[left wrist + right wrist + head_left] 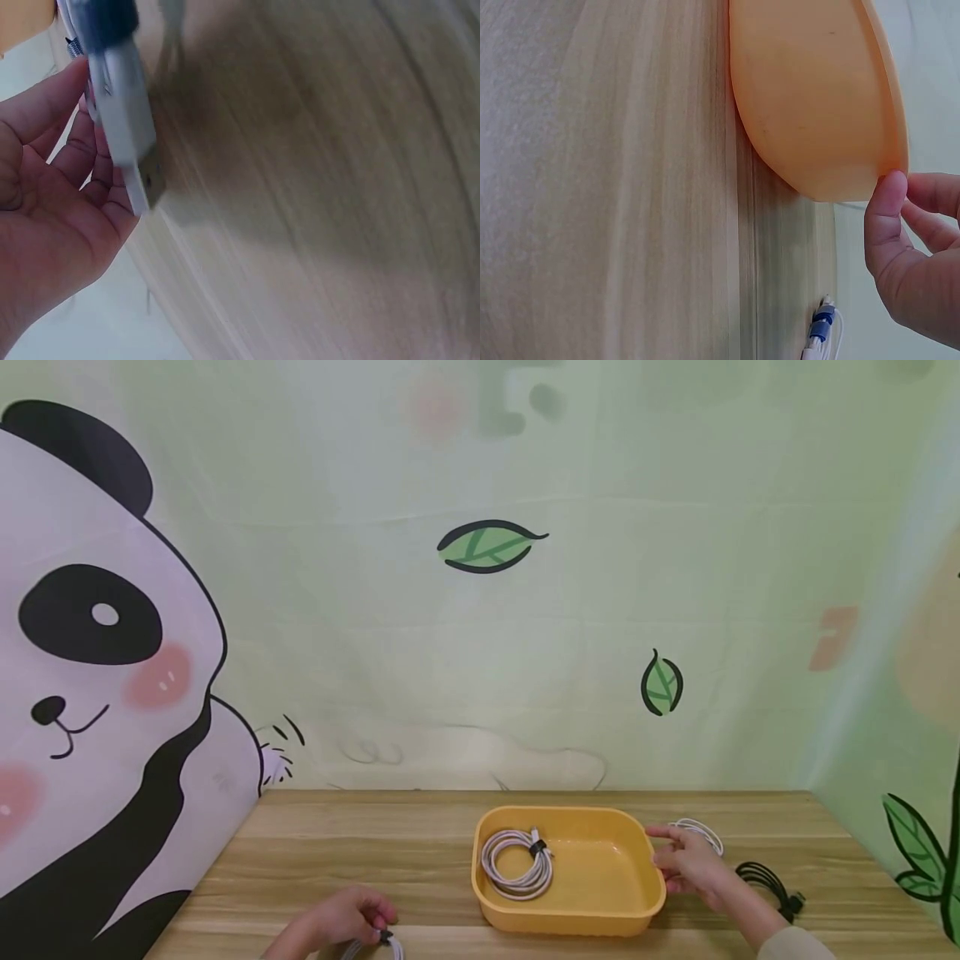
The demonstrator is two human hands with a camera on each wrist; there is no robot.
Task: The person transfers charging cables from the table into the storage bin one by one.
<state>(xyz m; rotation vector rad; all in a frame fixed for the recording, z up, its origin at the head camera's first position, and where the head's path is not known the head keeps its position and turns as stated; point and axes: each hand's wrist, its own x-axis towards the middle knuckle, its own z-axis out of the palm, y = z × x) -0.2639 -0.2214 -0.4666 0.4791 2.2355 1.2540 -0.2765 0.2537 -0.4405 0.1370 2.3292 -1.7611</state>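
In the head view my left hand (348, 914) pinches a coiled white USB cable (386, 937) by its dark tie, low at the front left. The left wrist view shows the cable's white USB plug (127, 120) hanging by the fingers, just off the wood. My right hand (693, 864) grips the right end of a yellow plastic bin (570, 925). From the right wrist, its thumb (889, 214) presses the bin's outer side by the rim; the other fingertips are partly hidden. Inside the bin, at its left, lies a coiled pale cable (517, 889) with a black tie.
Behind my right hand a coiled white cable (705, 833) lies on the wooden table (375, 835). A bundled black cable (768, 881) sits right of my right wrist. A cloth backdrop (337, 610) printed with a panda and leaves rises at the table's far edge.
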